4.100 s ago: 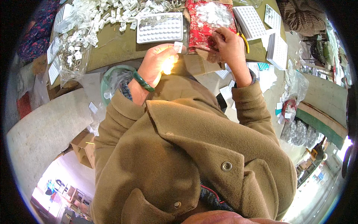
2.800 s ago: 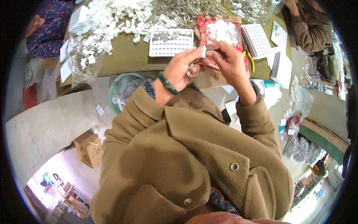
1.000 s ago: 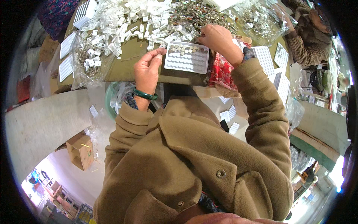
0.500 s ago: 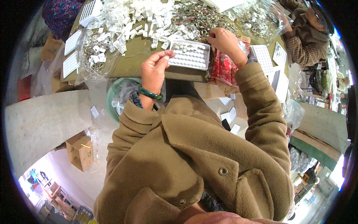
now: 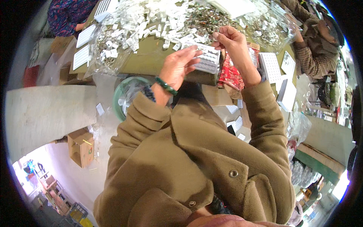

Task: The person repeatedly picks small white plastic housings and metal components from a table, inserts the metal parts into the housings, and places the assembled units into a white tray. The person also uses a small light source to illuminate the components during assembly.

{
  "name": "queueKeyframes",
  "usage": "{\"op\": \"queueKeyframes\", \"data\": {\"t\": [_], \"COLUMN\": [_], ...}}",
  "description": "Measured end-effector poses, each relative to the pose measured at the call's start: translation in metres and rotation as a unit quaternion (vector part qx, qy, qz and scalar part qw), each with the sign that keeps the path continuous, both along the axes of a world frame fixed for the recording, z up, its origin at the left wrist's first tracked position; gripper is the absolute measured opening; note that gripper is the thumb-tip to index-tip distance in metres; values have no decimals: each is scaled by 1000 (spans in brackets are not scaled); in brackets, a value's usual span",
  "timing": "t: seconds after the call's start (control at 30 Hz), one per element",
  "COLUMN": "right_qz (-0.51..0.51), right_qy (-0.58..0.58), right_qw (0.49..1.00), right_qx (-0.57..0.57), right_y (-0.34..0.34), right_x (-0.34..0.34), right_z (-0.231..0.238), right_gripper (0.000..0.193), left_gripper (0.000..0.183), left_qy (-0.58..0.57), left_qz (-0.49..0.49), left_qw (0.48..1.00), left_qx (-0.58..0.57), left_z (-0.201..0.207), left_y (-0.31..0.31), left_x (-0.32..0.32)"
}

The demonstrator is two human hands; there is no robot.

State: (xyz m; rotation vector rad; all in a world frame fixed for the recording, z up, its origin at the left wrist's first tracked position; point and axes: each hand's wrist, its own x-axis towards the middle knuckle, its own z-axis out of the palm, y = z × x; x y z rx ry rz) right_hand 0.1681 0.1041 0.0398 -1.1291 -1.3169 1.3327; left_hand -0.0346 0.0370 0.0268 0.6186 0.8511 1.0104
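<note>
The white tray [image 5: 210, 60] lies on the table between the two hands, its near-left end partly hidden by the left hand [image 5: 180, 63], which hovers with fingers loosely parted and nothing visible in it. The right hand [image 5: 223, 37], just past the tray's right end, pinches a small shiny piece [image 5: 216, 29] between thumb and forefinger; its kind is too small to tell.

The olive tabletop [image 5: 145, 56] carries a heap of small white pieces [image 5: 151, 32] beyond the left hand and a metallic pile [image 5: 204, 17] beyond the right. Red patterned cloth [image 5: 230, 73] lies below the right hand, stacked trays [image 5: 269, 66] to its right. Farther right shows a co-worker's checked sleeve [image 5: 308, 58]. Below and left of the left hand stand a green basin [image 5: 118, 100] and, farther off, a cardboard box [image 5: 80, 149].
</note>
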Motion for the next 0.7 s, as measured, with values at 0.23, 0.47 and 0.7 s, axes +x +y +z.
{"op": "queueKeyframes", "data": {"t": [0.23,0.47,0.7], "right_qz": [80,19,96], "right_qy": [85,-43,-16], "right_qw": [993,999,992], "right_qx": [-35,-28,85], "right_y": [-45,-53,-61], "right_x": [-30,-39,-39], "right_z": [9,7,20], "right_gripper": [17,32,21], "left_gripper": [16,12,12], "left_qy": [-106,-29,40], "left_qz": [112,94,-1], "left_qw": [987,991,994], "left_qx": [42,91,107], "left_z": [-1,8,7], "left_y": [-2,-12,-23], "left_x": [7,-5,-9]}}
